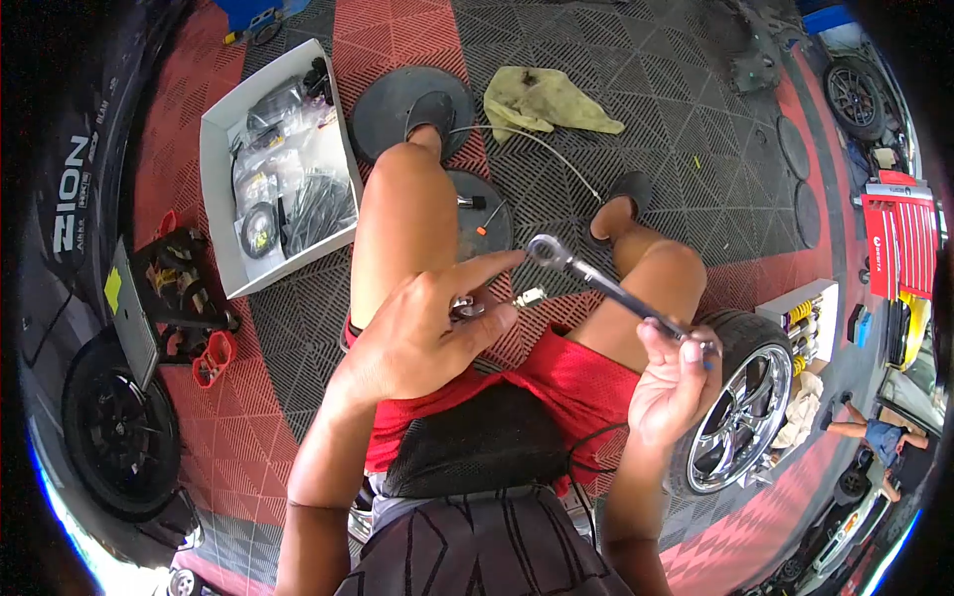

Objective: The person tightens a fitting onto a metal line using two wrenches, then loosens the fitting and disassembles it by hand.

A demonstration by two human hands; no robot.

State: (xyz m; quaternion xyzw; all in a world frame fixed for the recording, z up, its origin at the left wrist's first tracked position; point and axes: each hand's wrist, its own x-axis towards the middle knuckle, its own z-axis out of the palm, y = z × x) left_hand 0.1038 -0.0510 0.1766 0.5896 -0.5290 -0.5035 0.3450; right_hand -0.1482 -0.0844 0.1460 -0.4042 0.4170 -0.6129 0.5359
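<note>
Shiny metal, slim with a round head, the wrench (621,294) sits clasped in the right hand (681,385) above the right thigh (606,328), its long axis slanting forward and left; the left hand (422,333) pinches a small metal fitting (532,296).

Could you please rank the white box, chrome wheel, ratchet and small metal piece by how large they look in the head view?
1. White box
2. Chrome wheel
3. Ratchet
4. Small metal piece
The ratchet looks nearer the camera than the wheel; this ranks appearance only.
</note>
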